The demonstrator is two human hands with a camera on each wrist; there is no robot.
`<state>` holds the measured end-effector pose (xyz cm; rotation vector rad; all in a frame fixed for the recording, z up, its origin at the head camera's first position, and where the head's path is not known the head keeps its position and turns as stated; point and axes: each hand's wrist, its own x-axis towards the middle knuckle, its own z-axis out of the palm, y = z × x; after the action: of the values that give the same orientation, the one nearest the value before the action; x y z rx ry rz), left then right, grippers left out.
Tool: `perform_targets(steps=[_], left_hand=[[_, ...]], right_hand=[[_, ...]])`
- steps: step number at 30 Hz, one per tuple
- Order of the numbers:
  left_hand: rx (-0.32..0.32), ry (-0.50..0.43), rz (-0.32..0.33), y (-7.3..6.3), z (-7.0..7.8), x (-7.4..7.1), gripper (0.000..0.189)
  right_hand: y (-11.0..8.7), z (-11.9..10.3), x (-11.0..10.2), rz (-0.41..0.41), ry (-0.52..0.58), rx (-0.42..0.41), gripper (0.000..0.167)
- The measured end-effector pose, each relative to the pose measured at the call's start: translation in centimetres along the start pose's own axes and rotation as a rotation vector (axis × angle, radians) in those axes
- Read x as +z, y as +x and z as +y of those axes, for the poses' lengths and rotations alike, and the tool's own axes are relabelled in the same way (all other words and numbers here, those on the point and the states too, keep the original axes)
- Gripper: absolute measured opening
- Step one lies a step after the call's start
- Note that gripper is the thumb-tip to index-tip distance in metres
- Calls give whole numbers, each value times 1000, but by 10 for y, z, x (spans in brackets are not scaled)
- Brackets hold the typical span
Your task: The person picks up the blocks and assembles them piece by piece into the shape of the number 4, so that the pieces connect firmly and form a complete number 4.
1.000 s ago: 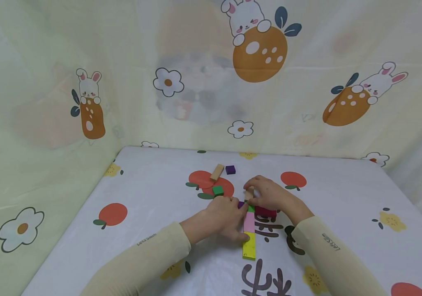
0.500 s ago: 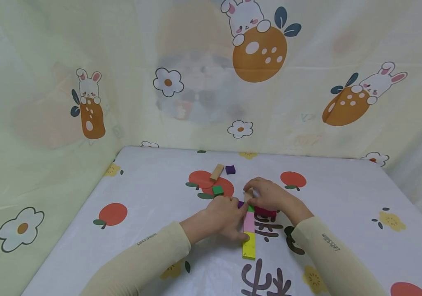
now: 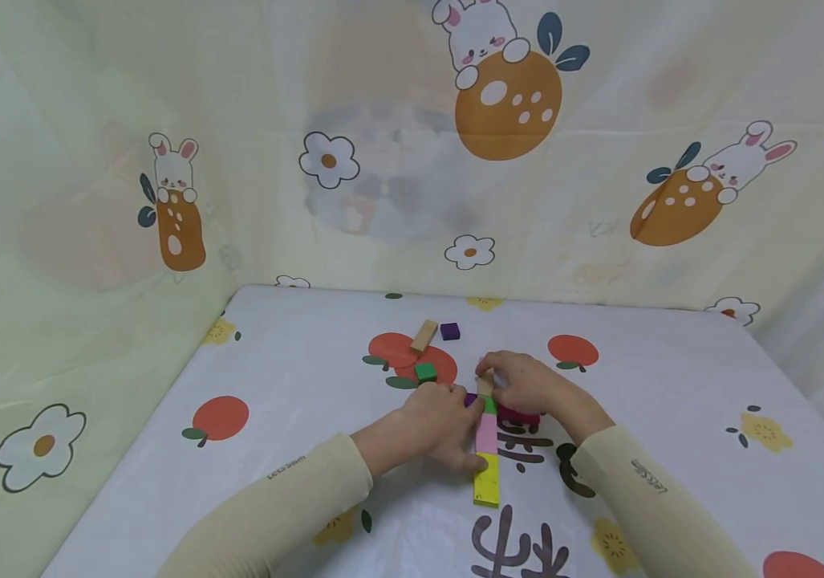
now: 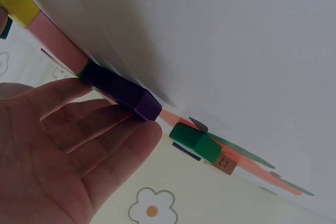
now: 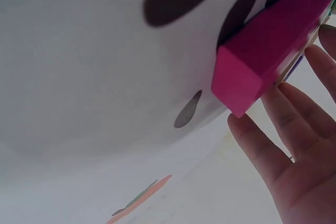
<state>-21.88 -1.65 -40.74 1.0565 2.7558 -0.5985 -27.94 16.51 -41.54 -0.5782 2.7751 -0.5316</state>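
Toy blocks form a line toward me: a wooden block point(image 3: 485, 384), a green block point(image 3: 489, 405), a pink block point(image 3: 486, 434) and a yellow block point(image 3: 486, 485). My left hand point(image 3: 433, 421) lies along the line's left side, its thumb at the yellow block. In the left wrist view its straight fingers touch a purple block point(image 4: 123, 93). My right hand point(image 3: 525, 383) holds the wooden block with curled fingers, partly covering it. A magenta block point(image 5: 273, 38) juts right from the line; in the right wrist view, fingertips point(image 5: 242, 124) rest close behind it.
Farther back lie a loose wooden block point(image 3: 424, 337), a purple cube point(image 3: 450, 331) and a green piece point(image 3: 425, 372). A white patterned cloth point(image 3: 296, 353) covers the table. Patterned curtains point(image 3: 383, 201) stand behind it and along its sides.
My right thumb has drawn back a little to the right, showing more of the green and wooden blocks. The right fingers have shifted slightly. My left hand stays in place.
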Motion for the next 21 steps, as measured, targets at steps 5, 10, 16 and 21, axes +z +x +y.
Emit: perform_targets(steps=[5, 10, 16, 21], left_hand=[[-2, 1, 3, 0, 0, 0, 89], [-3, 11, 6, 1, 0, 0, 90], [-8, 1, 10, 1, 0, -1, 90], [-7, -11, 14, 1, -1, -1, 90]], right_hand=[[-2, -2, 0, -3, -4, -10, 34], [-5, -5, -2, -6, -8, -16, 34], [-10, -10, -3, -24, -20, -12, 35], [-14, -13, -3, -42, -16, -2, 38]])
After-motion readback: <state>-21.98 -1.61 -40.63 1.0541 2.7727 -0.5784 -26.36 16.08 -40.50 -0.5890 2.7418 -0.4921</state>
